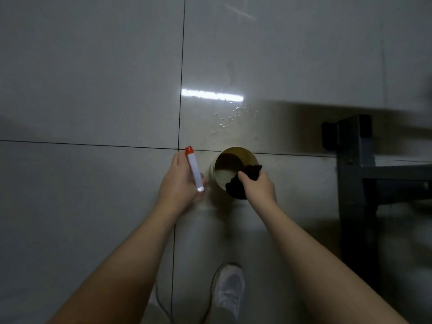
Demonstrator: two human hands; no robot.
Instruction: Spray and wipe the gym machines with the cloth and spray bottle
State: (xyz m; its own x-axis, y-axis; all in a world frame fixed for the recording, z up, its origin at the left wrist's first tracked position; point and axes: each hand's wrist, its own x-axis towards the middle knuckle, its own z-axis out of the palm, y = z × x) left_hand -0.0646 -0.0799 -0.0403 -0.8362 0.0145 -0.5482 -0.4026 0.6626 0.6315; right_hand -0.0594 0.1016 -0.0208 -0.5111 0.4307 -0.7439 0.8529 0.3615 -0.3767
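Note:
My left hand (178,181) grips a spray bottle (194,170) with a white head and a red nozzle tip, which points away from me; the bottle's body is hidden under the hand. My right hand (257,184) grips a dark bunched cloth (243,181) over the near right rim of a round pale bucket (233,152) that stands on the tiled floor. The bucket holds some liquid at its bottom. Both hands hover close together just above the bucket.
A dark metal machine frame (357,174) stands on the right, its upright close to the bucket. Water drops (230,119) lie on the glossy floor beyond the bucket. My white shoe (230,288) and a thin cable (161,302) are at the bottom.

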